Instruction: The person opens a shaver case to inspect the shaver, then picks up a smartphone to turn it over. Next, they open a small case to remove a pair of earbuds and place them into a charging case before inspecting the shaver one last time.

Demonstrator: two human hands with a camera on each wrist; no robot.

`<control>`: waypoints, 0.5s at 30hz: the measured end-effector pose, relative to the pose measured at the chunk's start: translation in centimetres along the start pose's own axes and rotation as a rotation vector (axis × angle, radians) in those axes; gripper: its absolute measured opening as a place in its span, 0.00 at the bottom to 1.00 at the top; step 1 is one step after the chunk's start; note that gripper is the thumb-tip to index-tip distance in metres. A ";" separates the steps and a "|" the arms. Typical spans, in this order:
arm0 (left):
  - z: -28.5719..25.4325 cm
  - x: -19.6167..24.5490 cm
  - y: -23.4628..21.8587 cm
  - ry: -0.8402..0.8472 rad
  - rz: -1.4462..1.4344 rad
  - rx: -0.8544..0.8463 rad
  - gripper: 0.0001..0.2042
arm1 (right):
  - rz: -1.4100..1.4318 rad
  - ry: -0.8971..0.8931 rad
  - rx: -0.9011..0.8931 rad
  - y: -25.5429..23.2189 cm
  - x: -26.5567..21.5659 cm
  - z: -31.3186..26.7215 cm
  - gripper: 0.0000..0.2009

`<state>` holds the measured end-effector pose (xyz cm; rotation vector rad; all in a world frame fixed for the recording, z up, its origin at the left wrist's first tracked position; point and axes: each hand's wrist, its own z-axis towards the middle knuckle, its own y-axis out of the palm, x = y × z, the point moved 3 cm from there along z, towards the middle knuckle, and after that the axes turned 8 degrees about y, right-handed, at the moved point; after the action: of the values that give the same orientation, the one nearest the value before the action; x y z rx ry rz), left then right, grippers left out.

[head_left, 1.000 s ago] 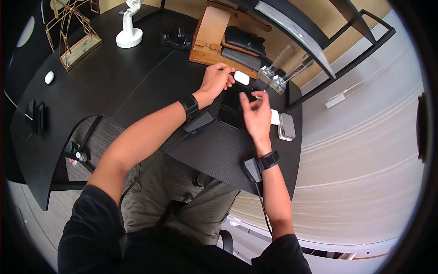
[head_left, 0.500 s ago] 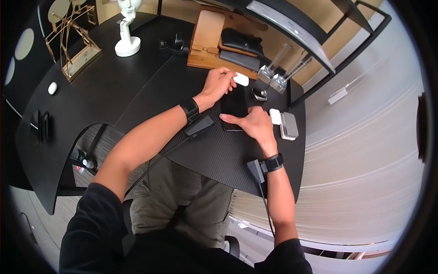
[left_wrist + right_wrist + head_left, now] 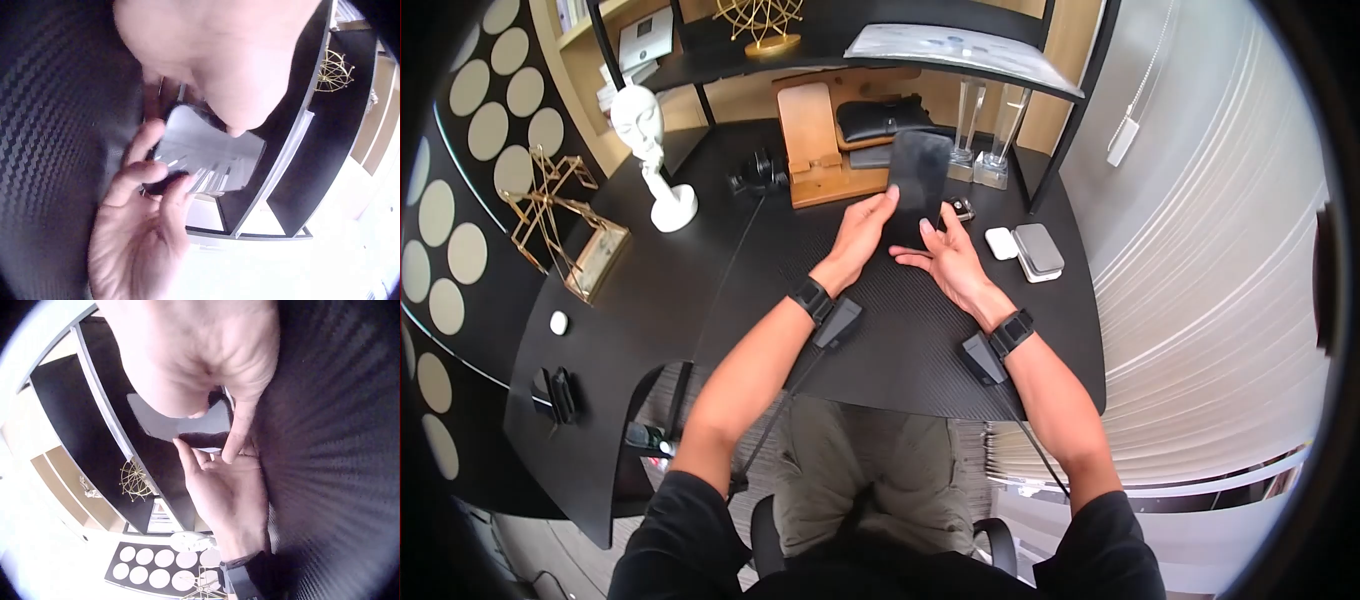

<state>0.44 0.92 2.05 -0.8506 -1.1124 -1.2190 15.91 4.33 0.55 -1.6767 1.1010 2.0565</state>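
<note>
Both hands hold a black smartphone (image 3: 919, 172) tilted up off the desk, its glossy face toward me. My left hand (image 3: 862, 234) grips its lower left side, thumb lying on the front. At the lower right corner my right hand (image 3: 956, 264) holds it between thumb and fingers, with other fingers spread below. Reflections streak the phone's face (image 3: 209, 147) in the left wrist view. Just behind the right hand lies a dark watch-like item (image 3: 963, 208), partly covered. A small white case (image 3: 1001, 243) sits to the right of that hand.
A grey-and-white box (image 3: 1038, 250) stands beside the white case. Behind are a wooden stand (image 3: 812, 150), clear glass pieces (image 3: 992, 170) and a raised shelf (image 3: 800, 60). Leftward are a white face sculpture (image 3: 672, 208) and a gold-framed ornament (image 3: 595, 262) on the black desk (image 3: 730, 290).
The smartphone, flat on the desk before, is now lifted and tilted up in both hands. My right hand has turned and taken hold of it. The head view has tipped upward.
</note>
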 end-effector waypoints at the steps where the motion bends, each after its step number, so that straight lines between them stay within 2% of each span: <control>1: 0.4 0.0 0.1 0.055 -0.101 -0.059 0.20 | -0.006 0.004 -0.014 0.1 0.1 0.1 0.20; 4: 0.4 -1.2 -0.4 0.013 -0.035 -0.091 0.19 | -0.001 -0.028 -0.013 -0.4 0.3 0.1 0.20; 6: 0.7 -2.2 -0.1 0.030 -0.293 -0.117 0.20 | 0.027 -0.022 0.010 -0.4 0.3 0.1 0.19; 13: 0.3 -1.5 0.5 -0.041 -0.374 -0.113 0.24 | 0.121 0.023 0.046 0.3 -0.2 -0.5 0.19; 15: 0.3 -1.5 0.6 -0.042 -0.503 -0.087 0.27 | 0.134 0.053 0.047 0.7 -0.3 -0.6 0.19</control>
<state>1.02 1.69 0.76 -0.6810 -1.3644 -1.6783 15.96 3.48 1.04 -1.6855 1.3013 2.0586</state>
